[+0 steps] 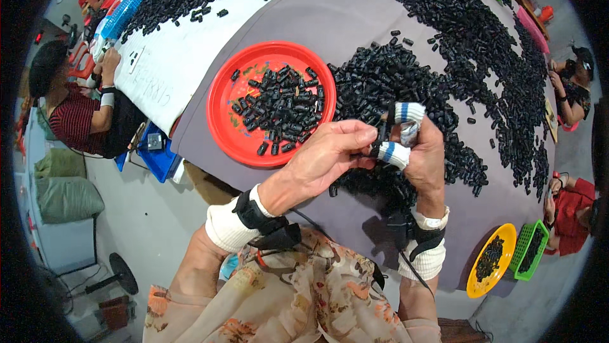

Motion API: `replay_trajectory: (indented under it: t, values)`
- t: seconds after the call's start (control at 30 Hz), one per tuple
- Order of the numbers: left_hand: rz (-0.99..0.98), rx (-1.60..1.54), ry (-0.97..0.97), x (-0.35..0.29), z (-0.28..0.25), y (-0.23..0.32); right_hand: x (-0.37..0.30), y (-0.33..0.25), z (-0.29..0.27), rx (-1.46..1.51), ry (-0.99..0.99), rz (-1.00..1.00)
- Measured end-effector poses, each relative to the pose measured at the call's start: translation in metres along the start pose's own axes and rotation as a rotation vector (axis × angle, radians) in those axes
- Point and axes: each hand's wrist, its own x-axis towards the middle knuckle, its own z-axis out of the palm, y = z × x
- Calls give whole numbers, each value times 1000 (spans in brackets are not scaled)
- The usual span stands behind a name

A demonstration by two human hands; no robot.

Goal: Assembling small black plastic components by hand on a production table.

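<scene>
In front of me, above the near edge of a heap of small black cylindrical parts point(374, 80), my two hands come together. My left hand point(320, 156) pinches with thumb and forefinger at a small black part point(382, 129). My right hand point(428, 162) is closed round the same spot, with white and blue fabric covers point(394, 154) on its fingers. Those fingers partly hide the part. Left of the heap, a red round tray point(219, 134) holds many loose black parts.
A grey cloth point(507, 210) covers the table. More black parts spread far right and on a white surface point(196, 45) at left. A yellow plate point(472, 283) and green basket point(525, 270) stand near right. Other people sit at both sides; a blue bin point(162, 156) is at left.
</scene>
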Motion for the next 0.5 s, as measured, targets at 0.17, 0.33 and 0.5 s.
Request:
replay_trajectory:
  t: [0.17,0.33,0.5]
  values:
    - [26,11,-14,5,-1,1,0,-4,2,-4,-19,42]
    - [74,154,34,7,-1,7,2,-12,0,-177,-88,-34]
    - [54,32,17,12,-4,5,5,-3,1,-116,-63,-8]
